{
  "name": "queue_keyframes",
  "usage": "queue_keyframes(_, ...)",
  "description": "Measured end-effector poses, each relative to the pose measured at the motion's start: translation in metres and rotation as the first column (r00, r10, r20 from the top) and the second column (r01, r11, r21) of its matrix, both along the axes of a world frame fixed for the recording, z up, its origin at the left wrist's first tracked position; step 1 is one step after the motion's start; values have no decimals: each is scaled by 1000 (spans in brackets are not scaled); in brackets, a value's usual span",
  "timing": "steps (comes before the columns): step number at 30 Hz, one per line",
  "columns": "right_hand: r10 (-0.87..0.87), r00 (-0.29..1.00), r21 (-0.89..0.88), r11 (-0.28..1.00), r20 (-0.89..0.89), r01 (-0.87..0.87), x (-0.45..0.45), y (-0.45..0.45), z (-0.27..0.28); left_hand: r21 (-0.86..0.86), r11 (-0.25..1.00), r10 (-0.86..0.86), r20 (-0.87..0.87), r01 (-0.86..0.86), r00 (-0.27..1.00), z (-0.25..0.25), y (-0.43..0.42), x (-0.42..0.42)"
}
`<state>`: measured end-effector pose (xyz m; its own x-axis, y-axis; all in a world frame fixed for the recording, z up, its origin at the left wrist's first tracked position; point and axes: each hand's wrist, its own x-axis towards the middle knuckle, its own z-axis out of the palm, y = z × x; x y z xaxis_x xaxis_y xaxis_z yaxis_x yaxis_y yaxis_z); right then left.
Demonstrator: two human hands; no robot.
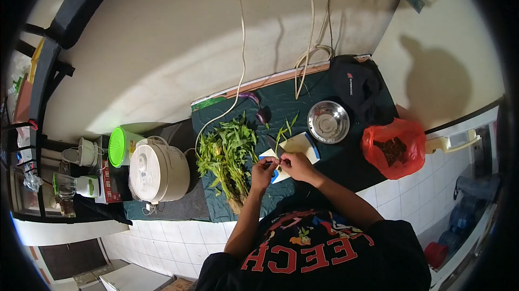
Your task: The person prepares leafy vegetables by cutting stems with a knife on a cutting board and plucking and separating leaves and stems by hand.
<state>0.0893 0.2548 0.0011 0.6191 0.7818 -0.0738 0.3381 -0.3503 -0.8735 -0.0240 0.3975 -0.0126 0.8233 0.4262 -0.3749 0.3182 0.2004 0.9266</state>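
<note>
Both of my hands meet over the near edge of a white and blue cutting board [299, 144]. My left hand [263, 174] is closed with its fingertips pinched at the lower end of a leafy green stem [278, 140]. Close beside it, my right hand [298, 167] is also closed on that stem, whose leaves point up and away from me. A knife blade [272, 143] lies at the board's left side, its handle partly hidden. Left of the board spreads a large bunch of leafy greens [230, 147], roots toward me.
A steel bowl [328, 122] stands behind the board, near a dark cap or bag [354, 85]. To the right is a red plastic bag [408, 153] with brown contents. An eggplant [263, 115] lies behind the greens. A rice cooker [158, 171] stands left; cords hang along the wall.
</note>
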Motion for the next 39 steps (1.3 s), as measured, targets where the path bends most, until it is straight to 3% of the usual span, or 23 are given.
queue_keyframes(4, -63, 995, 55, 997, 74, 59, 9, 3, -19, -51, 989, 136, -10, -137, 991, -1, 3, -2)
queue_keyframes(5, -111, 987, 53, 993, 120, 105, 14, 5, -25, -159, 975, 164, 58, -153, 985, -16, 7, -4)
queue_keyframes(9, -131, 979, -14, 991, 154, 135, 54, 22, 3, -191, 964, 200, 70, -184, 977, -9, 9, -2)
queue_keyframes(11, -145, 901, 82, 989, 409, 122, 67, 28, 11, -162, 970, 194, 68, -181, 979, -7, 9, -2)
queue_keyframes(14, -168, 809, 206, 977, 564, 60, 65, 32, 28, -153, 975, 170, 63, -159, 983, -12, 11, -1)
queue_keyframes(15, -167, 809, 206, 977, 564, 58, 60, 32, 25, -152, 975, 171, 63, -160, 983, -10, 11, -1)
queue_keyframes(16, -70, 921, 182, 983, 384, -2, 50, 29, 19, -150, 973, 188, 75, -176, 979, -8, 9, 0)
queue_keyframes(18, 103, 994, 74, 992, -20, -102, 31, 19, 18, -151, 970, 203, 83, -189, 976, -9, 9, 2)
queue_keyframes(22, 24, 998, 115, 993, -56, -17, 7, 16, -5, -168, 981, 109, 47, -100, 993, -19, 10, 0)
queue_keyframes(27, -80, 966, 153, 981, -246, 120, -1, 14, -8, -173, 982, 81, 18, -76, 997, -16, 11, 3)
queue_keyframes(31, -52, 971, 131, 988, -235, 85, 1, 11, -13, -8, 1000, -8, -20, 8, 1000, -27, 17, 0)
queue_keyframes(33, -44, 989, 59, 997, -142, 53, 1, 10, -17, 74, 997, -31, -41, 34, 999, -28, 17, -1)
queue_keyframes(34, -43, 989, 59, 997, -142, 51, 1, 9, -19, 231, 971, -60, -48, 69, 997, -27, 15, -1)
queue_keyframes(35, -31, 998, -2, 1000, -54, 31, 2, 9, -22, 381, 919, -86, -59, 102, 995, -27, 13, 0)
queue_keyframes(39, -38, 976, -118, 991, 213, 64, 16, 6, -46, 419, 902, -88, -45, 99, 995, -43, 10, -5)
